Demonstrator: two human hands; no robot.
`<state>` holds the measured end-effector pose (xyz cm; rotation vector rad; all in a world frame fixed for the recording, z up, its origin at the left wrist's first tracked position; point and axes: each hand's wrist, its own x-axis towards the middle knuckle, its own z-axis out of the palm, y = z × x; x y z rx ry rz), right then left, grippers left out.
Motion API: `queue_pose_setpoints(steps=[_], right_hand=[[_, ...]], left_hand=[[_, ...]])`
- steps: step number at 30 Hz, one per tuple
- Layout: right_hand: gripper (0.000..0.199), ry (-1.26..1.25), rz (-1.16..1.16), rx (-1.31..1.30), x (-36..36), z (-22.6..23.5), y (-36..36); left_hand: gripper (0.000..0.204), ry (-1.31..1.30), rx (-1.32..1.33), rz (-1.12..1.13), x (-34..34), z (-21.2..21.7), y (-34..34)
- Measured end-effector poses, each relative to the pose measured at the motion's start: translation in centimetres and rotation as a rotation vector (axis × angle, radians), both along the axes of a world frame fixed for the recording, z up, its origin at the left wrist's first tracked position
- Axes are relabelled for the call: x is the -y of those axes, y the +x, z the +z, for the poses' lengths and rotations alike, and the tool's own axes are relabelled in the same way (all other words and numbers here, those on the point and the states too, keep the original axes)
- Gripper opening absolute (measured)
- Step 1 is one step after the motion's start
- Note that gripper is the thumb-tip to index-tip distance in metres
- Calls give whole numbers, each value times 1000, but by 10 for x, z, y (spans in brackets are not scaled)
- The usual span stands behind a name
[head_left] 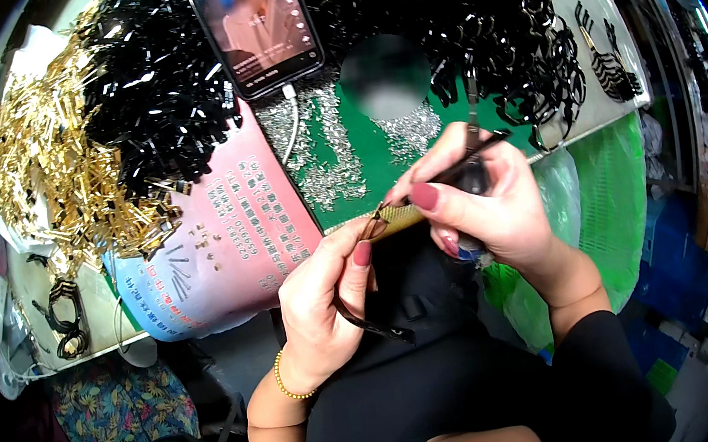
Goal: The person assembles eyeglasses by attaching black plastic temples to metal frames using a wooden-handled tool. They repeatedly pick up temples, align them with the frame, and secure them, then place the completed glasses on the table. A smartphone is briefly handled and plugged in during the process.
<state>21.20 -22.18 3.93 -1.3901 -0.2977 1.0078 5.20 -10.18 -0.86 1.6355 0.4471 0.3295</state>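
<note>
In front of my body, my left hand (328, 298) pinches a dark eyeglass frame (378, 220) between thumb and fingertips. One black temple arm (375, 328) sticks out below that hand. My right hand (501, 204) is closed round a dark, slim screwdriver-like tool (473, 120) standing upright. A black strip like another temple arm (486, 151) crosses the same fingers, its tip pointing right. Both hands' fingertips nearly meet over the yellowish table edge (398, 220). Fingers hide the joint of the frame and the tool's lower end.
Small silver screw-like pieces (329, 158) lie scattered on the green mat (361, 207). Heaped behind are gold strips (50, 159), black strips (154, 78) and black looped frames (451, 0). A phone (258, 31) stands with a white cable (295, 123). Green netting (605, 201) hangs at right.
</note>
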Motion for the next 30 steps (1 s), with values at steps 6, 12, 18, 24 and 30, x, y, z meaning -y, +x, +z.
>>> queue_pose_setpoints(steps=[6, 12, 18, 24, 30], right_hand=[[17, -26, -9, -36, -1, -2, 4], [19, -60, 165, -1, 5, -11, -4], [29, -510, 526, 719, 33, 1, 13], [40, -579, 747, 1262, 46, -3, 32], [45, -541, 757, 1322, 45, -9, 35]], left_hand=[[20, 47, 16, -12, 0, -10, -4], [20, 230, 65, -68, 0, -10, -3], [16, 160, -95, -210, 1, -8, -10], [15, -46, -77, 34, 1, -6, -4], [12, -79, -91, 3, 10, -6, 18]])
